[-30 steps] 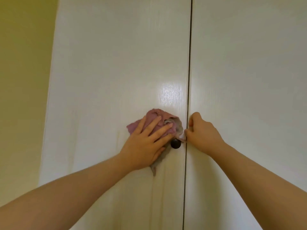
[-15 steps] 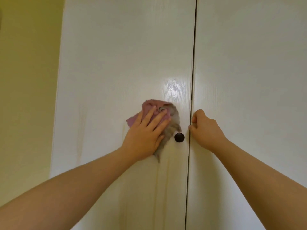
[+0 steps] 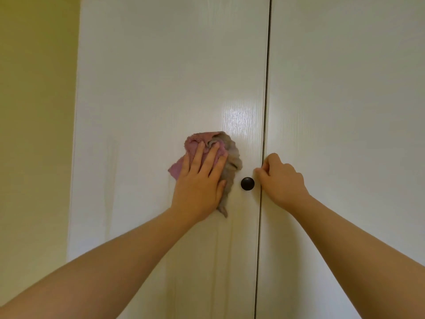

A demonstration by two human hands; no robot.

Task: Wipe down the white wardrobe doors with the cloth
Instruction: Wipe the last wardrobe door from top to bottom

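Observation:
Two white wardrobe doors fill the view: the left door point(image 3: 161, 77) and the right door point(image 3: 345, 88), with a dark seam between them. A crumpled pink and grey cloth point(image 3: 232, 157) lies against the left door just up and left of a round black knob point(image 3: 247, 183). My left hand point(image 3: 200, 180) presses the cloth flat to the door with straight fingers. My right hand point(image 3: 282, 180) is curled into a loose fist against the right door's edge, beside the knob, and I see nothing held in it.
A yellow-green wall point(image 3: 34, 111) borders the wardrobe on the left. A bright glare patch point(image 3: 241, 120) shines on the left door above the cloth.
My left hand has slid the cloth up and to the left, uncovering the knob. My right hand has stayed at the seam, a little apart from the cloth now.

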